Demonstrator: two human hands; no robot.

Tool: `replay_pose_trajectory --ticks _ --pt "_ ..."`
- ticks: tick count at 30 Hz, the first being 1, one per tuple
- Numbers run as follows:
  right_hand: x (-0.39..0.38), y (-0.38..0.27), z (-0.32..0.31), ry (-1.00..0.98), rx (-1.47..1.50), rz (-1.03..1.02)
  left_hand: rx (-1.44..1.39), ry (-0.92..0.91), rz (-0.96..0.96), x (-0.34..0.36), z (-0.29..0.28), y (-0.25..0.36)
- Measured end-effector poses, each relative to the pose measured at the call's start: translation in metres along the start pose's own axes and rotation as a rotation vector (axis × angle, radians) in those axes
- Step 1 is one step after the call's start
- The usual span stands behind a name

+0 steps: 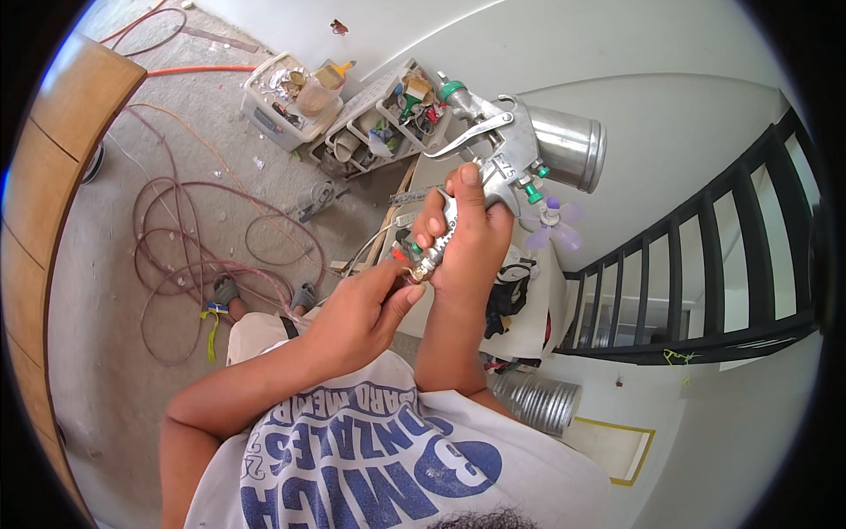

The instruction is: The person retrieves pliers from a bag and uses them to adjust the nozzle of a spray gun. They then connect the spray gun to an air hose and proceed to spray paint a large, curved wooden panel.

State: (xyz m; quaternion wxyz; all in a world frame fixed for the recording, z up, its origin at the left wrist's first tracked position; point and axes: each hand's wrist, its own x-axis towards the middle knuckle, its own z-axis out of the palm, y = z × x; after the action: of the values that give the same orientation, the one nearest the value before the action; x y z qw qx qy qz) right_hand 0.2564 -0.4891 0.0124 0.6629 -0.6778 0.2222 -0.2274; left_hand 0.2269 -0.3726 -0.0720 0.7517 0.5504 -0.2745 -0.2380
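My right hand (471, 225) grips the handle of a metal spray gun (507, 145), which has green knobs and a silver cylindrical cup (568, 145) on its side; the gun points up toward the top of the view. My left hand (361, 309) pinches at the brass-coloured hose fitting (421, 271) at the bottom end of the handle, with the thumb and fingers closed beside it. What lies inside the left fingers is partly hidden. A small purple fan (551, 225) stands behind the gun.
Plastic bins of tools and cans (388, 123) sit by the white wall beside another clear bin (264, 110). Coiled hoses (189, 264) lie on the concrete floor around my feet. A wooden panel (26, 212) edges the left, a black railing (705, 264) the right, and silver ducting (538, 401) lies below it.
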Motion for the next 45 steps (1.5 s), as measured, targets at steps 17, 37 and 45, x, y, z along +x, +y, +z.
replay_pose_trajectory --ticks 17,37,45 --pt "-0.013 -0.013 -0.017 -0.025 -0.018 0.005 -0.087 -0.161 -0.036 -0.008 0.010 0.005" --pt "-0.015 -0.012 -0.022 -0.007 0.002 -0.025 -0.049 -0.185 -0.033 -0.009 0.013 0.002" --pt "-0.011 0.000 -0.019 0.032 0.007 -0.010 0.045 -0.155 -0.025 -0.008 0.014 -0.007"
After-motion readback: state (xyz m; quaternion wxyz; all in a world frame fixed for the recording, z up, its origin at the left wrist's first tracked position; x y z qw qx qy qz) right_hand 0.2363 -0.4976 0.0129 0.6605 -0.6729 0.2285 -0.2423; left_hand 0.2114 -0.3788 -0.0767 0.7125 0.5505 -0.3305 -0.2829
